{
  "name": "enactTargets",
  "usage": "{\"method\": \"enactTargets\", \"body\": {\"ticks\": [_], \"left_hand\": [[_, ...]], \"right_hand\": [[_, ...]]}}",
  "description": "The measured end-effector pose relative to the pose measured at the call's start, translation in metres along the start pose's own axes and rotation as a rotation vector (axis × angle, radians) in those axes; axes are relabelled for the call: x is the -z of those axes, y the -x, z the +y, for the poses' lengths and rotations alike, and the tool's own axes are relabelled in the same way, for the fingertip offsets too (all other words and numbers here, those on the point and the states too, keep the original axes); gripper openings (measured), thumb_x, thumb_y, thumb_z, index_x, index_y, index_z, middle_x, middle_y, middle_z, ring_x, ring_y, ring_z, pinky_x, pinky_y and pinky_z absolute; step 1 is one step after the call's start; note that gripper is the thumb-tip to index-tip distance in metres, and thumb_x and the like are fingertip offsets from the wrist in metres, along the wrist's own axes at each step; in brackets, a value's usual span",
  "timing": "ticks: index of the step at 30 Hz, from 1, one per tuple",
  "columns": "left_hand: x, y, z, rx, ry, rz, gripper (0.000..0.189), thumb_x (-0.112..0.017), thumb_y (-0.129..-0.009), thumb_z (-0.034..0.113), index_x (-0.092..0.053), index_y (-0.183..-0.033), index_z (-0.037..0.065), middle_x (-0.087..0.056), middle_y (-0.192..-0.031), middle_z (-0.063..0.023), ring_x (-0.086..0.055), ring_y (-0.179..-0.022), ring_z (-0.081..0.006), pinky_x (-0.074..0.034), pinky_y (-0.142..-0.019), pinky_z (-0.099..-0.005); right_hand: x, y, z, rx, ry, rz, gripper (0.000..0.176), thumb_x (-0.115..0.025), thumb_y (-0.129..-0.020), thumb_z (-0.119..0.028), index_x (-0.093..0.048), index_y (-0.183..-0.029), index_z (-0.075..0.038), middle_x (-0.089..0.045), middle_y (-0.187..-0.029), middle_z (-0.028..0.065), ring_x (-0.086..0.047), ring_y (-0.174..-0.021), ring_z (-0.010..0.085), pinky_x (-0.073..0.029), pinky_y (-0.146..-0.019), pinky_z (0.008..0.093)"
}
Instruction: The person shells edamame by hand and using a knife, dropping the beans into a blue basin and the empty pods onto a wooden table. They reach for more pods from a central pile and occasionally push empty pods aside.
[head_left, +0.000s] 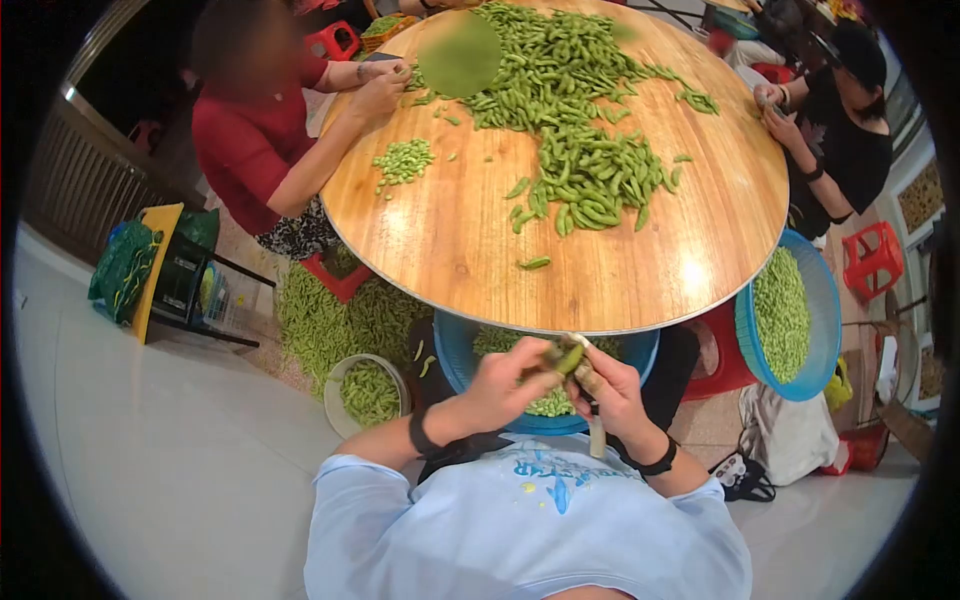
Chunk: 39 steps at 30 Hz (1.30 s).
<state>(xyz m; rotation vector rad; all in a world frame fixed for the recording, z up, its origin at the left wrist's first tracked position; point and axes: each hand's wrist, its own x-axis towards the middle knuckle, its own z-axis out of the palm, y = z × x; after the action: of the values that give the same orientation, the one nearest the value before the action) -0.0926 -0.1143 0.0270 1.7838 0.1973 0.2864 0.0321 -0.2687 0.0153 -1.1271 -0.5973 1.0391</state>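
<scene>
Both my hands are together over a blue basin at the table's near edge. My left hand has its fingers pinched on a green pod. Close against it, my right hand is closed, with pale wrapping on its fingers; what it grips is partly hidden by the fingers. A pale strip hangs below the right hand. Shelled green beans lie in the basin under my hands. A large heap of pods covers the middle and far part of the round wooden table, and one loose pod lies nearer.
A person in red sits at left beside small shelled beans; another in black sits at right. A blue basket of beans stands right, a white bucket and floor pods left. Red stools stand around.
</scene>
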Motion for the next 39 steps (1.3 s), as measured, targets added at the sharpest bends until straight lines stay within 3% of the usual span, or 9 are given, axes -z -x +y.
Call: {"method": "enactTargets", "body": {"ticks": [3, 7, 11, 15, 21, 23, 29, 32, 39], "left_hand": [[0.046, 0.003, 0.015, -0.281, -0.639, 0.083, 0.009, -0.058, -0.081, 0.003, -0.056, -0.089, 0.001, -0.057, -0.069, -0.0154, -0.059, -0.061, -0.0332, -0.048, -0.055, -0.0405], [0.093, 0.003, 0.031, 0.133, -1.458, 0.087, 0.015, -0.061, -0.078, 0.008, -0.063, -0.093, 0.006, -0.059, -0.081, -0.0135, -0.059, -0.082, -0.0317, -0.049, -0.071, -0.0423], [0.089, -0.057, -0.003, -0.258, -1.004, 0.192, 0.011, -0.061, -0.082, 0.01, -0.063, -0.09, 0.002, -0.058, -0.088, -0.0139, -0.056, -0.085, -0.0321, -0.046, -0.074, -0.0413], [0.065, -0.104, -0.036, -0.43, -0.939, 0.2, 0.011, -0.062, -0.081, 0.009, -0.061, -0.087, 0.0, -0.057, -0.087, -0.0151, -0.055, -0.087, -0.0337, -0.045, -0.075, -0.0418], [0.042, -0.102, -0.036, -0.272, -0.803, 0.196, 0.015, -0.065, -0.078, 0.005, -0.061, -0.091, -0.001, -0.06, -0.084, -0.0135, -0.059, -0.078, -0.0284, -0.046, -0.07, -0.0377], [0.029, -0.088, -0.007, 0.123, -0.318, 0.134, 0.016, -0.065, -0.08, 0.004, -0.058, -0.092, -0.004, -0.063, -0.08, -0.0137, -0.063, -0.072, -0.0252, -0.05, -0.064, -0.0336], [0.01, -0.07, -0.012, 0.138, 0.307, 0.079, 0.015, -0.066, -0.083, 0.004, -0.06, -0.094, -0.003, -0.065, -0.077, -0.0048, -0.06, -0.061, -0.009, -0.047, -0.054, -0.0214], [0.026, -0.068, -0.013, 0.412, 0.413, -0.039, 0.015, -0.069, -0.082, 0.006, -0.062, -0.094, 0.001, -0.065, -0.074, -0.0038, -0.057, -0.059, -0.0051, -0.041, -0.047, -0.0172], [0.033, -0.069, -0.002, 0.496, 0.383, -0.121, 0.006, -0.07, -0.081, 0.007, -0.064, -0.081, 0.003, -0.063, -0.066, -0.0021, -0.055, -0.048, -0.0046, -0.037, -0.041, -0.0164]], "right_hand": [[0.003, -0.007, 0.003, 0.004, 0.004, 0.013, 0.035, -0.041, -0.098, -0.009, -0.047, -0.131, 0.0, -0.053, -0.072, 0.0015, -0.042, -0.049, 0.0043, -0.035, -0.043, 0.0183], [0.017, -0.013, 0.014, 0.044, -0.004, 0.099, 0.034, -0.041, -0.099, -0.01, -0.048, -0.13, -0.001, -0.053, -0.072, 0.0016, -0.042, -0.049, 0.0039, -0.034, -0.043, 0.0179], [0.009, -0.02, 0.015, 0.051, -0.021, 0.094, 0.031, -0.041, -0.099, -0.011, -0.05, -0.127, 0.0, -0.053, -0.072, 0.0017, -0.042, -0.049, 0.004, -0.033, -0.042, 0.0179], [0.011, -0.021, 0.018, 0.014, -0.021, 0.065, 0.033, -0.042, -0.099, -0.012, -0.049, -0.129, -0.001, -0.053, -0.074, 0.0033, -0.043, -0.049, 0.0062, -0.034, -0.041, 0.019], [0.012, -0.031, 0.016, 0.008, -0.184, 0.147, 0.034, -0.042, -0.1, -0.016, -0.047, -0.13, -0.002, -0.052, -0.074, 0.0033, -0.043, -0.052, 0.0054, -0.035, -0.042, 0.019], [0.006, -0.035, 0.01, -0.04, -0.304, 0.117, 0.033, -0.041, -0.1, -0.018, -0.046, -0.129, -0.003, -0.053, -0.077, 0.0041, -0.044, -0.054, 0.0061, -0.035, -0.042, 0.0191], [0.007, -0.038, 0.011, -0.069, -0.506, 0.016, 0.035, -0.04, -0.1, -0.017, -0.043, -0.133, -0.005, -0.052, -0.081, 0.0061, -0.044, -0.056, 0.0076, -0.037, -0.044, 0.0193], [0.008, -0.035, 0.011, -0.077, -0.533, -0.026, 0.037, -0.04, -0.1, -0.015, -0.041, -0.135, -0.005, -0.052, -0.081, 0.0065, -0.044, -0.056, 0.0078, -0.037, -0.044, 0.0193], [0.01, -0.034, 0.01, -0.104, -0.473, -0.125, 0.038, -0.04, -0.099, -0.015, -0.04, -0.136, -0.005, -0.052, -0.079, 0.0068, -0.044, -0.054, 0.0083, -0.036, -0.043, 0.0183]]}}
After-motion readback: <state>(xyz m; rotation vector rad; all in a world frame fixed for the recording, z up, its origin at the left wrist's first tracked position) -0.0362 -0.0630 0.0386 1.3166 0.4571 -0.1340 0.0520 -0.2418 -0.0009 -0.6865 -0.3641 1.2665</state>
